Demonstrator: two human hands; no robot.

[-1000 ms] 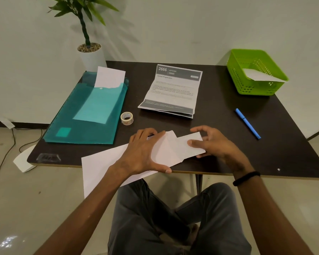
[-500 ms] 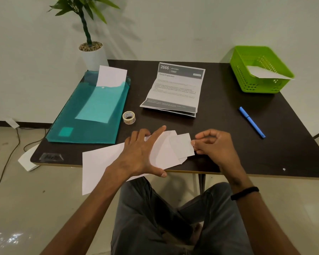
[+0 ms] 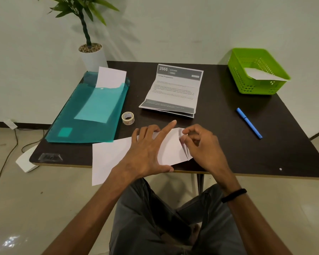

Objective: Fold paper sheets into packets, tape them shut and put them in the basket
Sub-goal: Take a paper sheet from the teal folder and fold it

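A white paper sheet (image 3: 110, 159) lies across the near edge of the dark table (image 3: 219, 144), its left end hanging over the edge. My left hand (image 3: 147, 151) presses flat on its middle with fingers spread. My right hand (image 3: 201, 144) pinches the sheet's folded right end, which stands partly lifted. A roll of clear tape (image 3: 127, 118) sits just beyond my left hand. The green basket (image 3: 247, 83) stands at the far right corner with a white folded packet (image 3: 261, 74) inside.
A teal plastic folder (image 3: 88, 111) with white sheets lies at the left. A printed instruction sheet (image 3: 173, 89) rests mid-table. A blue pen (image 3: 249, 123) lies to the right. A potted plant (image 3: 90, 52) stands behind the table's far left corner.
My right hand has carried the sheet's right end leftward over the sheet, from lying flat to a raised fold. My left hand stays pressed on the paper.
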